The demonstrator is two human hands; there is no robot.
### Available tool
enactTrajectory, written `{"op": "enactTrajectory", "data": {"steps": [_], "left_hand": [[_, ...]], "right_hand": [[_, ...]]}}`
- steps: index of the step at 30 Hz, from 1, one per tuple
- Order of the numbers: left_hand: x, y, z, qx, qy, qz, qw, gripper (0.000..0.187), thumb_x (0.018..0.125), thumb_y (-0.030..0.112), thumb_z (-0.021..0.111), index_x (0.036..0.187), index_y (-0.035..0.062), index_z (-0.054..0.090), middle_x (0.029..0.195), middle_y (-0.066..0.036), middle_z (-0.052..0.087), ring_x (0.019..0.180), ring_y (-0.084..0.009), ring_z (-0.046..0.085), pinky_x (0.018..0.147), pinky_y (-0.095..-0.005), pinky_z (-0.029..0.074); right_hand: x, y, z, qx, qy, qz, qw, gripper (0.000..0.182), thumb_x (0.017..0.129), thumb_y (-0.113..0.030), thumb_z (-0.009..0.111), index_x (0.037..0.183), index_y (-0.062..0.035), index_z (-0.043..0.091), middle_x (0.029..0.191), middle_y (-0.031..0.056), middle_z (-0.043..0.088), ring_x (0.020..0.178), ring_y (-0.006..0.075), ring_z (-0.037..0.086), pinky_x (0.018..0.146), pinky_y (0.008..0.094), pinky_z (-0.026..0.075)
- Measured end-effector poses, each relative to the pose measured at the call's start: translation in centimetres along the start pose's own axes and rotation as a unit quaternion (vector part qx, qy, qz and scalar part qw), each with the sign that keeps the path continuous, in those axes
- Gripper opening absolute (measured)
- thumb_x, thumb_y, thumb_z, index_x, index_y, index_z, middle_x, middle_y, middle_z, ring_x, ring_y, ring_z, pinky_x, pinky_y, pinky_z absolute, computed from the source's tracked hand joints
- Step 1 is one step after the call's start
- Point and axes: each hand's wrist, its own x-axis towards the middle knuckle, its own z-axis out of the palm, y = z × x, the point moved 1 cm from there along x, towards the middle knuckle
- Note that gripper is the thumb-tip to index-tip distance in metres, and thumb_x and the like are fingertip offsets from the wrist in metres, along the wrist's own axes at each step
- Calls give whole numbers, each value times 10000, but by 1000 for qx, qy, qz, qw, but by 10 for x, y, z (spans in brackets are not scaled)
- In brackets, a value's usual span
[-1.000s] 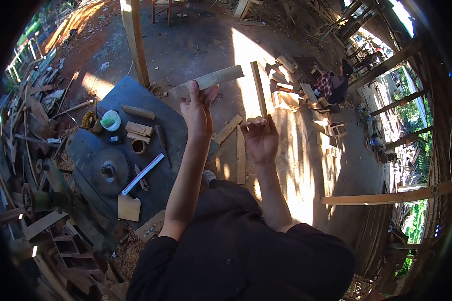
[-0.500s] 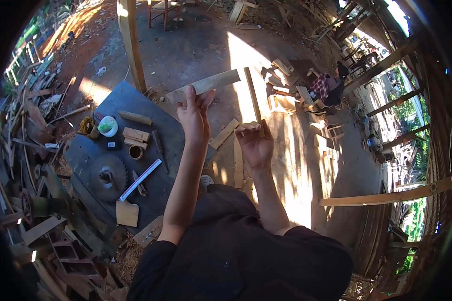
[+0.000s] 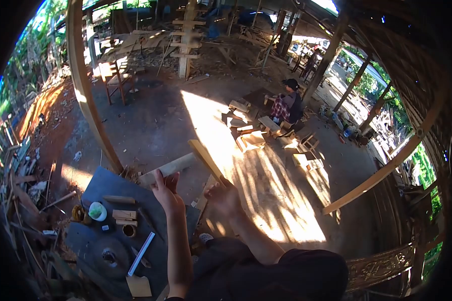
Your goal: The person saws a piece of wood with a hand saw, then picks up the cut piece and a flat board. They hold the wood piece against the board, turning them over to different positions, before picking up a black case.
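My left hand (image 3: 168, 196) grips a flat pale wooden board (image 3: 172, 166) with the thumb up along its near face. My right hand (image 3: 223, 197) is closed on the lower end of a narrow wooden strip (image 3: 204, 157), which slants up and to the left. The strip's upper part lies right at the board's right end in this view. Below and left of my left hand is a dark table (image 3: 98, 188) with a white ruler (image 3: 141, 253), a round saw blade (image 3: 98, 248) and small wood blocks (image 3: 124, 215).
A white tub (image 3: 97, 211) and a brown cup (image 3: 129, 231) stand on the table. A wooden post (image 3: 88, 95) rises behind it. Ahead right, a person (image 3: 288, 103) sits by wooden pieces (image 3: 251, 141). A chair (image 3: 113, 83) stands at the back left.
My view has tilted up, showing more of the yard. The strip in my right hand has swung left, and its upper part now overlaps the board's end.
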Motion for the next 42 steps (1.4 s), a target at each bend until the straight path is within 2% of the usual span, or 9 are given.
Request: {"op": "enactTrajectory", "data": {"steps": [3, 5, 8, 18, 20, 27, 32, 35, 42], "left_hand": [[-3, -4, -6, -5, 58, -19, 998, 396, 989, 289, 634, 1254, 58, 453, 945, -87, 610, 823, -197, 644, 813, -354, 581], [-6, -6, -8, -1, 68, -23, 997, 352, 991, 309, 629, 1176, 61, 462, 890, -79, 571, 773, -189, 602, 760, -352, 560], [-6, -14, -11, 27, 43, -64, 997, 308, 983, 329, 633, 1044, 94, 444, 849, -65, 546, 719, -178, 572, 688, -329, 512], [-11, -14, -3, 54, 14, -100, 993, 259, 982, 285, 625, 1022, 101, 446, 793, -39, 528, 653, -142, 517, 620, -313, 460], [-13, -15, -1, 58, 16, -100, 993, 261, 978, 285, 631, 1013, 102, 450, 794, -40, 530, 653, -144, 517, 620, -309, 460], [-13, -27, 2, 77, 21, -107, 991, 286, 959, 304, 656, 988, 108, 450, 784, -48, 539, 632, -155, 527, 603, -314, 466], [-17, -47, 12, 98, 13, -128, 987, 304, 947, 312, 671, 976, 107, 449, 768, -46, 547, 617, -156, 533, 578, -322, 465], [-22, -65, 23, 98, 7, -150, 984, 233, 970, 320, 644, 963, 122, 523, 778, -30, 544, 637, -147, 531, 600, -312, 463], [-38, -118, 67, 140, -54, -197, 969, 290, 944, 311, 681, 960, 118, 465, 775, -35, 547, 626, -152, 526, 588, -301, 460]], "right_hand": [[4, -1, -17, -39, 54, -10, 998, 294, 1012, -264, 512, 851, -52, 635, 782, 60, 662, 815, 240, 660, 771, 422, 515], [7, -2, -32, -66, 212, -1, 975, 235, 987, -248, 538, 898, -50, 626, 804, 65, 678, 828, 230, 676, 714, 387, 495], [5, -2, -54, -72, 275, 33, 958, 209, 971, -233, 543, 934, -41, 618, 829, 76, 690, 837, 229, 684, 672, 366, 473], [0, 5, -54, -81, 258, 33, 962, 182, 958, -206, 582, 955, -26, 608, 828, 106, 683, 800, 269, 672, 699, 396, 470], [0, 5, -52, -85, 288, 38, 953, 211, 977, -216, 522, 983, -23, 605, 833, 99, 691, 789, 256, 691, 630, 363, 467], [-7, -4, -58, -82, 288, 23, 954, 193, 972, -209, 534, 992, -28, 598, 844, 90, 697, 795, 256, 702, 620, 367, 477], [-14, -21, -76, -26, 286, 31, 957, 248, 982, -216, 541, 1076, 11, 572, 860, 92, 670, 766, 263, 680, 655, 385, 514], [-21, -35, -83, -13, 304, 14, 952, 237, 989, -215, 521, 1064, 4, 575, 856, 89, 669, 771, 259, 682, 649, 380, 508], [-31, -88, -104, 31, 302, -42, 952, 203, 986, -205, 501, 1018, -36, 609, 868, 81, 705, 764, 237, 702, 621, 326, 496]]}}
